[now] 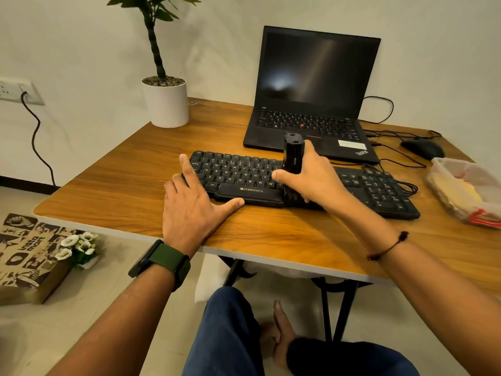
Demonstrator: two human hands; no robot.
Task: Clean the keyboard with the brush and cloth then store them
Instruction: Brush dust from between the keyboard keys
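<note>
Beside the keyboard (pixel 306 183), a plastic container (pixel 444 173) holds cloths (pixel 458 191).

The black keyboard (pixel 298 183) carries "ZEBRONICS" in gold on its front edge, and its keys show gold letters, with Q W E R T Y along one row and "Alt" on a bottom key. The open laptop (pixel 311 104) reads "ThinkPad" at the corner of its palm rest. Down on the floor, a brown paper bag (pixel 29 256) says "instamart".
</note>
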